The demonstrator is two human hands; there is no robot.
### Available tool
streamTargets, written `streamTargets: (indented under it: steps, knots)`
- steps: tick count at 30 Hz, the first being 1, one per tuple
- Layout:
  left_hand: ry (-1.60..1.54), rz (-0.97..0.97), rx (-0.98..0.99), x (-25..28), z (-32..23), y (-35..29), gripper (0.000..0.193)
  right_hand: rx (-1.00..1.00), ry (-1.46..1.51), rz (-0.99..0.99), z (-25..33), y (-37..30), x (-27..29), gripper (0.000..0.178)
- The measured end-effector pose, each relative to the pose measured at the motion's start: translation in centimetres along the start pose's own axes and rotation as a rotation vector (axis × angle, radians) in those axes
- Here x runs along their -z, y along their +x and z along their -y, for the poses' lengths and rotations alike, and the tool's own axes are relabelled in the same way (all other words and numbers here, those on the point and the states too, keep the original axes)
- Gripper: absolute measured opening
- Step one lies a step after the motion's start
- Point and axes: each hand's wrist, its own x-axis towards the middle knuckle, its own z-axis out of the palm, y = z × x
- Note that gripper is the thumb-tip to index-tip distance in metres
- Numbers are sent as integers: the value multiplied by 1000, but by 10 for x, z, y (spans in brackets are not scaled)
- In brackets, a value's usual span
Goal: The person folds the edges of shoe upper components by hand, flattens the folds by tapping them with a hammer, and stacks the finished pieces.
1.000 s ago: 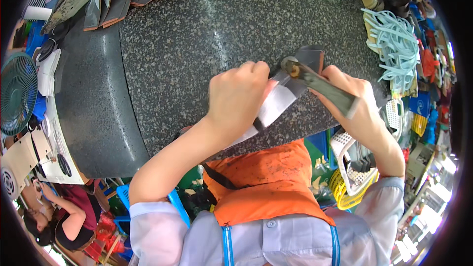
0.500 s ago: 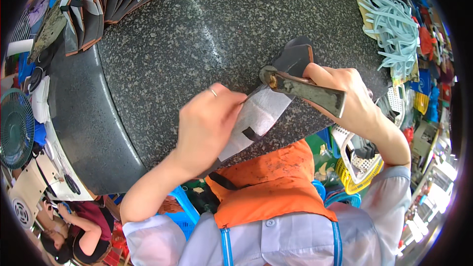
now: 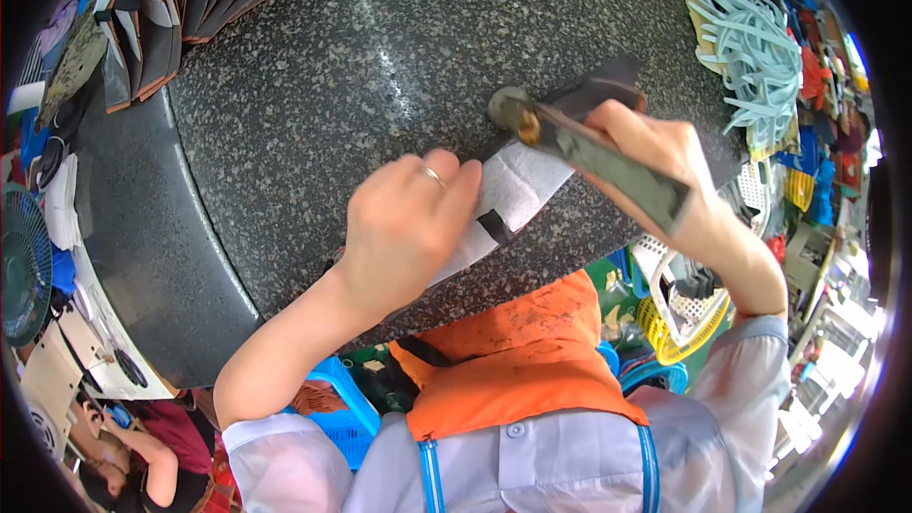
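Note:
A long flat grey-and-white lined piece point(image 3: 518, 185) lies slantwise on the speckled stone top, a short black strip across it and a dark far end. My left hand point(image 3: 404, 223), a ring on one finger, is curled over the piece's left part with its fingertips at the edge; what the fingertips pinch is mostly hidden. In my closed right hand point(image 3: 660, 157) is a hammer point(image 3: 608, 161), its round face just above the piece's far edge and its broad flat end toward my wrist. The hammer's handle is hidden by the hand, and both are smeared by motion.
Similar dark pieces with brown edges point(image 3: 157, 28) stand fanned out at the far left. Pale blue strips point(image 3: 755, 57) lie heaped at the right. White and yellow baskets point(image 3: 679, 323) stand below the table's right edge. Another person point(image 3: 142, 446) sits at lower left, beyond a fan point(image 3: 24, 266).
The hammer has swung slightly, its round face moving left and away from me. My left fingers have shifted along the piece's edge, with the index finger now straighter. The view has shifted a little.

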Motion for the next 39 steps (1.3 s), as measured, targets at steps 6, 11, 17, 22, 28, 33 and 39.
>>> streamTargets:
  steps: [6, 11, 17, 22, 28, 33, 39]
  knots:
    - [356, 56, -225, 6, -7, -8, 31, -3, -53, 60, 11, 8, -5, 23]
    - [-13, 96, 119, 30, -1, -19, 31, 26, -39, 117, 16, 10, -11, 23]
    - [1, -10, 97, 32, -1, -38, 27, 48, 3, 169, 37, 18, -13, 21]
    - [-154, 78, 209, 50, 4, -48, 23, 157, -205, 289, 60, 22, -19, 29]
    - [16, 21, 121, 55, 2, -71, 18, 150, -208, 294, 68, 16, -37, 24]
    - [57, 41, 68, 66, -3, -82, 16, 206, -147, 286, 82, 18, -43, 28]
    - [243, 61, 19, 75, -15, -103, 19, 364, -366, 287, 103, 28, -46, 30]
